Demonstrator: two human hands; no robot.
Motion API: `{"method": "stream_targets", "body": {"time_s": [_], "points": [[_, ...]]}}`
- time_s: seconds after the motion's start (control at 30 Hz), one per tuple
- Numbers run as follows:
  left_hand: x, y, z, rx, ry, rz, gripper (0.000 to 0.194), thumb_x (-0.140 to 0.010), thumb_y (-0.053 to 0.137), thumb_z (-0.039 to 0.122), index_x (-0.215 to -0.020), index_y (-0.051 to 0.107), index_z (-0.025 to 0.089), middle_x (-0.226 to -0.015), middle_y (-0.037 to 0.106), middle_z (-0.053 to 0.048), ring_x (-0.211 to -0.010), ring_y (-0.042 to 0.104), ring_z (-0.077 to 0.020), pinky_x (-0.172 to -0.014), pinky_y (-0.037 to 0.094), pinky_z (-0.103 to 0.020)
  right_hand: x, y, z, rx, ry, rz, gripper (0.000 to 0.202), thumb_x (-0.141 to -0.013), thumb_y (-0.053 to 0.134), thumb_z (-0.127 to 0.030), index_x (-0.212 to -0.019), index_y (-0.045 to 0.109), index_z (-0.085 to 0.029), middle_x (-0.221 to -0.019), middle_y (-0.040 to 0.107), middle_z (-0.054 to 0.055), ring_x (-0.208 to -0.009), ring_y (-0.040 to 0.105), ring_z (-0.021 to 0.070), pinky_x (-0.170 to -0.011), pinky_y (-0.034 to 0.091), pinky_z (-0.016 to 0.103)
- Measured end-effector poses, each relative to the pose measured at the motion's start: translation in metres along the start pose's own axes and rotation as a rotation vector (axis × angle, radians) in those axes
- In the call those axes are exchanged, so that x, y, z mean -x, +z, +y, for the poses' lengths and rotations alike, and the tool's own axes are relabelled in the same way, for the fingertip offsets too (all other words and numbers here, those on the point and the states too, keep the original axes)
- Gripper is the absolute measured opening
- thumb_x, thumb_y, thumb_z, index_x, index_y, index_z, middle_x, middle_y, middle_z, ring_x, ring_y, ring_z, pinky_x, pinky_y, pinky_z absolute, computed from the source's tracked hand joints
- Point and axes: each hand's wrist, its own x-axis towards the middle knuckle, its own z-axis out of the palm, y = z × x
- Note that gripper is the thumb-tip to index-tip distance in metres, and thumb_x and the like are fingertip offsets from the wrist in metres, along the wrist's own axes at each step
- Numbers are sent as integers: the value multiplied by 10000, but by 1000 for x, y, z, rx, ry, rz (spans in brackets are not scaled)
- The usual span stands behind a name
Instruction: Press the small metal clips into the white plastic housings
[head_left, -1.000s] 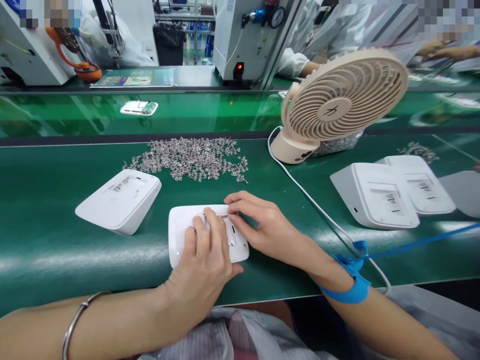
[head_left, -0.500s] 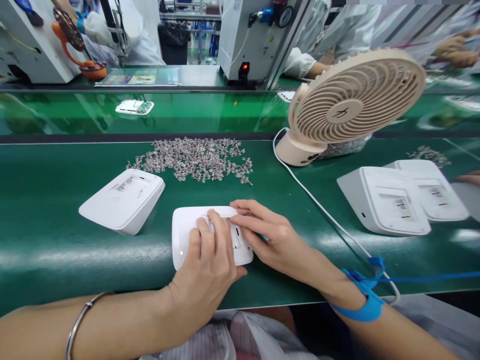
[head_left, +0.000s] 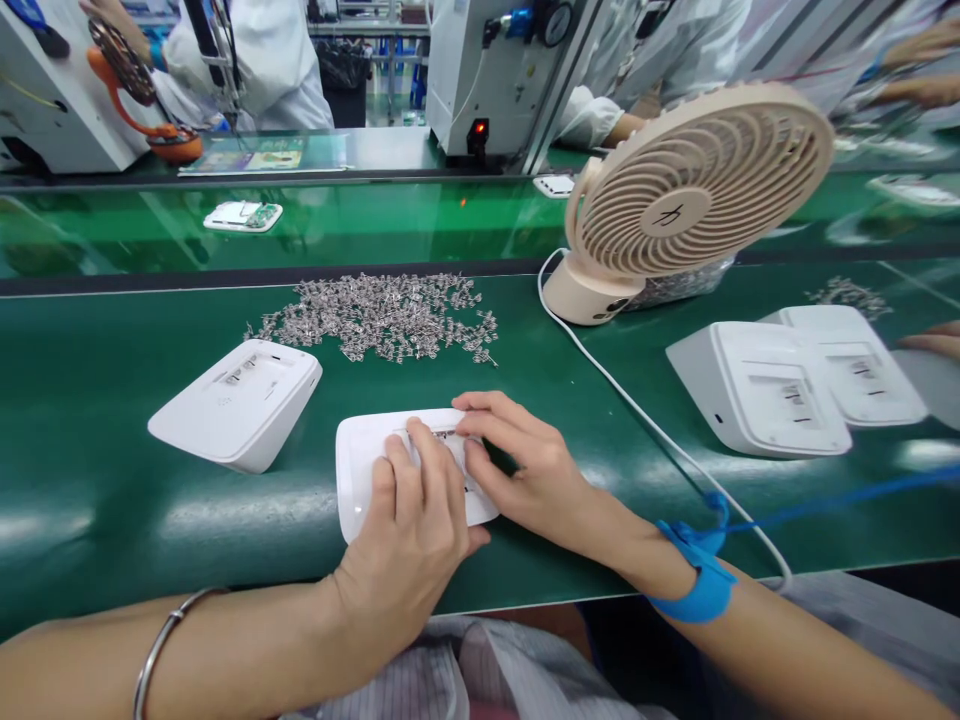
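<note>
A white plastic housing (head_left: pixel 360 470) lies compartment side up on the green work surface in front of me. My left hand (head_left: pixel 416 510) grips it, fingers bent over its top and thumb by the near right edge. The fingers of my right hand (head_left: pixel 517 460) are drawn together at the recessed compartment by the far right part of the housing. Whatever sits between those fingertips is hidden. Beyond the housing lies a loose pile of small metal spring contacts (head_left: pixel 382 315). Another white housing (head_left: pixel 240 400), wedge-shaped, rests to the left.
A beige fan (head_left: pixel 675 210) stands behind my right hand, its white cable (head_left: pixel 622 390) running toward the near edge. Two white housings (head_left: pixel 795 400) sit at right, near another person's hand (head_left: pixel 937 340). A blue strap (head_left: pixel 697 580) circles my right wrist. A circuit-board piece (head_left: pixel 244 216) lies beyond.
The view has shifted slightly. My right thumb has moved in closer to the compartment, while my left hand keeps its grip. The circuit-board piece at the back has slid a little left.
</note>
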Motion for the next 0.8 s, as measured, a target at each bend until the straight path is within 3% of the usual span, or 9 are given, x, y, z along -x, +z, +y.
{"method": "stream_targets", "body": {"time_s": [0.1, 0.3, 0.57, 0.67, 0.8], "points": [[1, -1, 0, -4, 7, -7, 626, -793, 481, 531, -1144, 571, 20, -1142, 600, -231, -945, 619, -322, -762, 484, -359, -3, 6, 3, -95, 121, 36, 142, -765, 487, -109, -884, 533, -172, -995, 582, 103, -928, 569, 188, -788, 490, 359], [6, -3, 3, 25, -13, -45, 570, -814, 461, 457, -1157, 557, 12, -1178, 564, -256, -1009, 596, -339, -796, 475, -364, -12, 6, 2, -105, 307, -48, 128, -720, 514, -148, -839, 549, -179, -798, 571, 31, -732, 522, 152, -720, 449, 335], [5, -1, 7, -29, -6, -75, 515, -809, 458, 389, -1112, 581, -9, -1187, 549, -270, -1034, 580, -341, -817, 465, -368, -13, 8, 0, -76, 263, -37, 121, -737, 506, -152, -838, 569, -170, -783, 572, 31, -733, 531, 153, -718, 442, 326], [3, -1, -1, -124, -22, -71, 479, -823, 445, 354, -1067, 597, -29, -1046, 621, -294, -905, 629, -340, -702, 486, -367, -15, -2, 5, -28, 273, 99, 204, -764, 542, -240, -958, 573, -184, -917, 588, 63, -838, 558, 179, -754, 461, 347], [-6, 10, -33, -146, -115, -134, 381, -829, 367, 175, -912, 623, -94, -610, 633, -257, -591, 625, -313, -461, 427, -325, -8, -34, 35, 226, 351, 459, 283, -759, 573, -319, -1018, 562, -206, -1073, 545, 99, -1011, 532, 233, -865, 433, 416]]}}
